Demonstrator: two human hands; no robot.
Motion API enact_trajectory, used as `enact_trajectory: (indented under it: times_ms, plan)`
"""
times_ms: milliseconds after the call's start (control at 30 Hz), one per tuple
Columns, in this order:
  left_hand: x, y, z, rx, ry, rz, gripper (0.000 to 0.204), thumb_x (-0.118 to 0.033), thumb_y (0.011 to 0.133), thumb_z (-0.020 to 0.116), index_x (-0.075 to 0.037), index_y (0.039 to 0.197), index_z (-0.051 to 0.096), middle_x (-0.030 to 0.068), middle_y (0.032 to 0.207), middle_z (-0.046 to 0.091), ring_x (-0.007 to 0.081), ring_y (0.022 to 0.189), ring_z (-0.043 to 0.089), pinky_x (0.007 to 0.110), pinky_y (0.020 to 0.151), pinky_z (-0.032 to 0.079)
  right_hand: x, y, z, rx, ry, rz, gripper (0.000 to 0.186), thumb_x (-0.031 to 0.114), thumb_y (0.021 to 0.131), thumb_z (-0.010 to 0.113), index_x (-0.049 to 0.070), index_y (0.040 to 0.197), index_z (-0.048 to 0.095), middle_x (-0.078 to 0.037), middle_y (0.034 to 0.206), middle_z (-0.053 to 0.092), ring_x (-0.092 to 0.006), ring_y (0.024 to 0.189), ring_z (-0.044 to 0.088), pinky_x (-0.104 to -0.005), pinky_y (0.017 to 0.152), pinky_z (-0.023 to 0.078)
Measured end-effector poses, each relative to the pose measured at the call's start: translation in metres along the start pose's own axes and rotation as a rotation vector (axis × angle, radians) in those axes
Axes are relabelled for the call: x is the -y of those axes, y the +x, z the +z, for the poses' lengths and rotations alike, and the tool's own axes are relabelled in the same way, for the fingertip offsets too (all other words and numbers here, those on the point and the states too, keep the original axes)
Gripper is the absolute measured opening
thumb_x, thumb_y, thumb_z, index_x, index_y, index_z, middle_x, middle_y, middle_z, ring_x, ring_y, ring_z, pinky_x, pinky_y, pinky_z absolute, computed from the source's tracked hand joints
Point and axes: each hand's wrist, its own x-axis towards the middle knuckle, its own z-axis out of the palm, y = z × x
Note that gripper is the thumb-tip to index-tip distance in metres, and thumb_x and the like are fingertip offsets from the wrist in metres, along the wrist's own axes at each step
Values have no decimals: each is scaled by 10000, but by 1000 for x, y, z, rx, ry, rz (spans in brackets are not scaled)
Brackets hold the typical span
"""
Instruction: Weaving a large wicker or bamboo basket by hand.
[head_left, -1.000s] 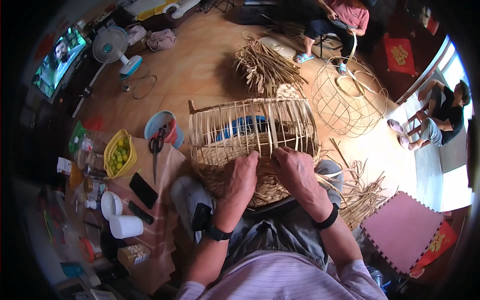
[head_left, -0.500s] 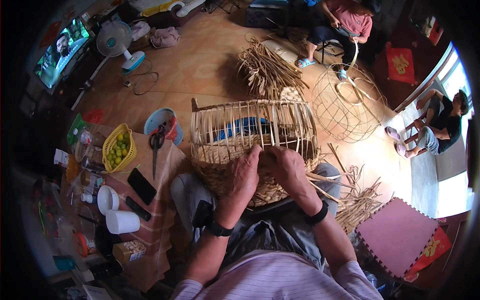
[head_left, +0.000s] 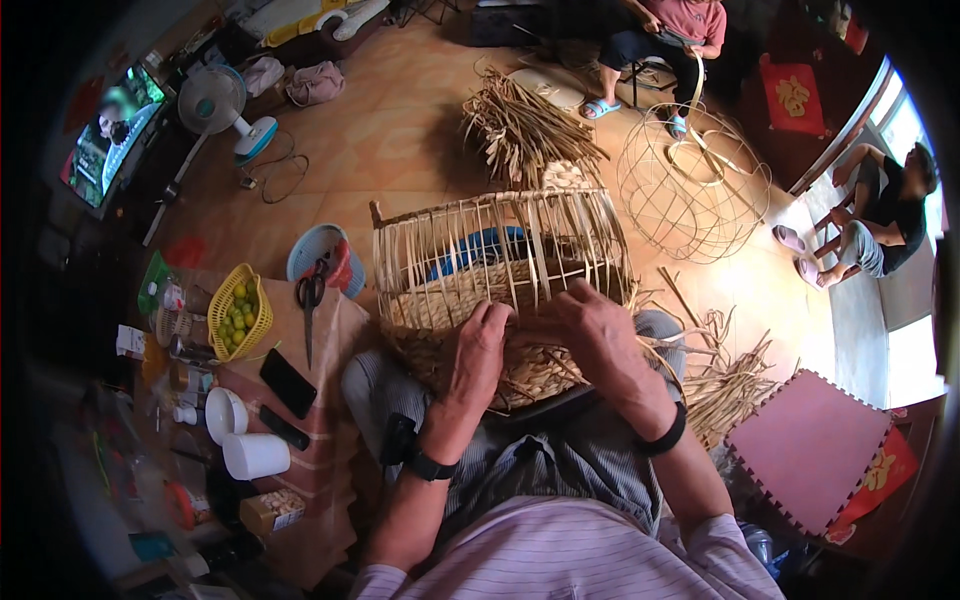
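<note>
On my lap rests a half-woven basket [head_left: 440, 325], with a dense plaited lower part and open upright stakes above it. My left hand [head_left: 478, 350] is closed at the front of the weave, its fingertips on a dried plant strip. My right hand [head_left: 602, 340] is closed too, a little to the right and higher, gripping the same strip near the stakes. The strip's middle is partly hidden by my fingers. Loose strip ends stick out beside my right wrist. Through the stakes, something blue [head_left: 478, 250] shows inside or behind the basket.
At left, a cloth-covered table bears scissors [head_left: 310, 300], a yellow basket of green fruit [head_left: 240, 318], a phone [head_left: 288, 383] and white cups [head_left: 255, 457]. Strip bundles [head_left: 530, 135], a wire-like frame [head_left: 690, 185] and a foam mat [head_left: 810, 450] lie around. Two people sit beyond.
My hands have moved apart, the left one leftward and the right one rightward, with a strip now between them. The whole view has shifted slightly.
</note>
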Motion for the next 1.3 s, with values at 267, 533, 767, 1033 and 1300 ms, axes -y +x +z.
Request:
enact_trajectory:
  times_ms: [267, 533, 767, 1033, 1300]
  plan:
    - [-5, 0, -8, 189, 86, 11, 81, 13, 991, 570, -13, 1067, 582, 231, 931, 630, 448, 924, 641, 489, 770, 504, -35, -21, -13, 104, -160, -74, 169, 100, 854, 628, 24, 1004, 612, -142, 924, 575, -355, 973, 588, -441, 831, 511]
    - [-7, 10, -4, 144, 15, -134, 162, -3, 956, 647, -48, 1105, 602, 180, 932, 707, 365, 887, 711, 418, 750, 550, -62, -33, -35, 127, -195, -29, 176, 204, 965, 653, 44, 976, 579, -119, 861, 592, -353, 681, 637, -446, 569, 481]
    - [-5, 14, -7, 108, -99, -156, 350, 46, 906, 693, -92, 1228, 699, 112, 937, 752, 220, 894, 740, 333, 783, 564, -48, -61, -44, 101, -7, -136, 278, 287, 953, 730, 68, 905, 566, -87, 758, 600, -312, 634, 638, -422, 535, 479]
    - [-10, 31, -29, 326, -74, -149, 245, -36, 921, 703, -60, 1158, 761, 154, 1006, 776, 266, 928, 750, 355, 827, 555, -91, -59, -10, 35, -12, 66, 197, 176, 870, 758, 57, 1001, 673, -110, 859, 613, -336, 846, 646, -450, 724, 522]
    - [4, 46, -40, 473, -85, -114, 211, -67, 930, 705, -50, 1127, 778, 168, 974, 778, 256, 867, 746, 361, 805, 552, -20, -74, -6, -92, -88, 82, 274, 208, 853, 791, 53, 1037, 658, -116, 1028, 618, -331, 993, 615, -439, 814, 519]
